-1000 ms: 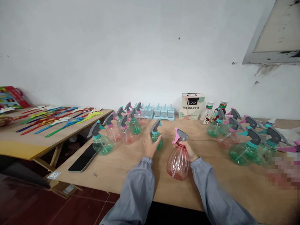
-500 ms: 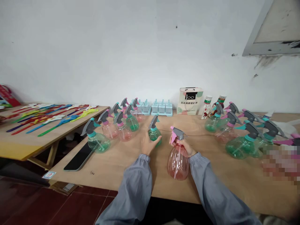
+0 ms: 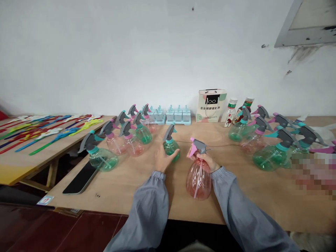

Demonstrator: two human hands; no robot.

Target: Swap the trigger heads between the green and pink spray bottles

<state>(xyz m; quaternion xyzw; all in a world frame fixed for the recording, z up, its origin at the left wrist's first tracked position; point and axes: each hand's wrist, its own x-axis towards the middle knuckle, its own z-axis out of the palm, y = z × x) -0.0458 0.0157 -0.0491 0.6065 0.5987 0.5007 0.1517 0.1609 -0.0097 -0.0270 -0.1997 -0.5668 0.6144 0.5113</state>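
Observation:
A clear pink spray bottle (image 3: 198,180) with a grey and pink trigger head is in my right hand (image 3: 206,161), whose fingers wrap round its neck below the trigger. The bottle stands upright near the front of the table. To its left, my left hand (image 3: 165,159) is cupped at the near side of a green spray bottle (image 3: 172,146), thumb and fingers spread apart. Whether the left fingers touch that bottle is hard to tell. More green and pink spray bottles stand in a group on the left, among them a green spray bottle (image 3: 103,160).
A phone (image 3: 82,176) lies at the table's left. Further spray bottles (image 3: 270,157) crowd the right side. Light blue popsicle molds (image 3: 178,117), a paper bag (image 3: 211,108) and two drink bottles (image 3: 231,112) stand along the wall. Another table (image 3: 31,162) holds colourful flat strips.
My view has shifted slightly, so the left bottles and the phone appear further left. Both hands keep nearly the same places at their bottles.

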